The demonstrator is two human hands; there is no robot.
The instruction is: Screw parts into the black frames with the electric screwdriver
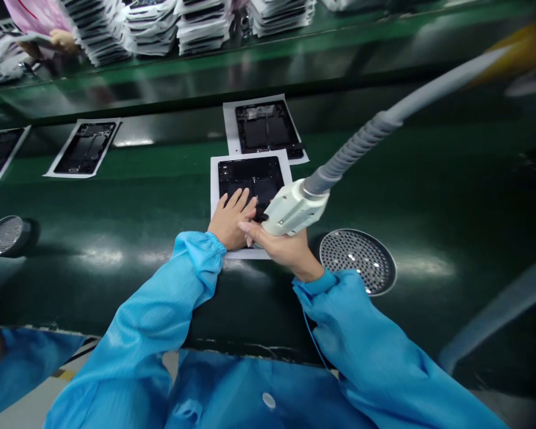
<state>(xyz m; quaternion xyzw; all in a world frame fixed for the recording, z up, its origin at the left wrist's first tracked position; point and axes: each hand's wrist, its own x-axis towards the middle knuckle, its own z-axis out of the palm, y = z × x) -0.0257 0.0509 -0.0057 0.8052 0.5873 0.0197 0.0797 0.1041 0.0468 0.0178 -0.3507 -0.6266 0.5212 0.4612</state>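
Under left hand (230,223), black panel (250,176) partly hidden

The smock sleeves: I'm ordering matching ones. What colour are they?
The sleeves are bright blue, clearest in the head view.

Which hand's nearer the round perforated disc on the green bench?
Right hand, holding a white nozzle, sits just beside the disc, not touching. Left hand is farther off, on the black panel.

The head-worn view looks forward and down, close over the person's hands (230,223) onto a green conveyor belt (429,196).
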